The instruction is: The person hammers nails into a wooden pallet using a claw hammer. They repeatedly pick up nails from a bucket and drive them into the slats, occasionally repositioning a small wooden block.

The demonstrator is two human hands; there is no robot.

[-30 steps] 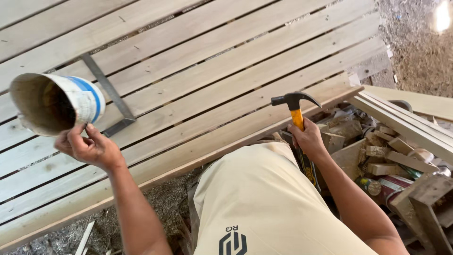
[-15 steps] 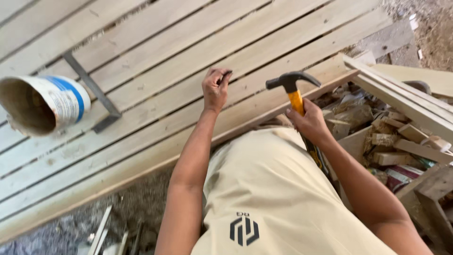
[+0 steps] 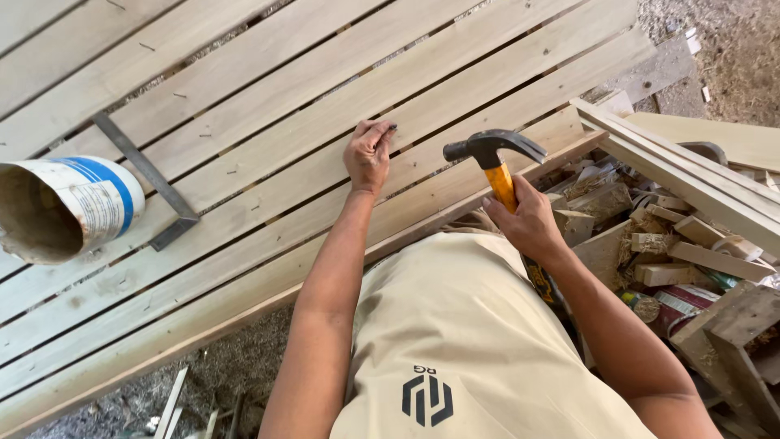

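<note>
We look down on a slatted panel of pale wooden planks [image 3: 268, 154] laid over bare, dusty ground, with narrow gaps between the boards and small nails already dotted along them. Our left hand [image 3: 367, 154] rests on one plank, its fingertips pinched around a small dark nail [image 3: 392, 127] so that it stands at the wood where the hammer can reach it. Our right hand [image 3: 528, 223] is clenched around the yellow handle of a claw hammer [image 3: 491, 150], head raised just beside the pinching fingers, near enough for a short stroke. A white tin can with a blue band [image 3: 69, 207] lies on its side at the left, open mouth towards us, within the left arm's reach. A metal square [image 3: 146, 175] lies flat beside it. Wood offcuts [image 3: 658, 244] are heaped to the right.
</note>
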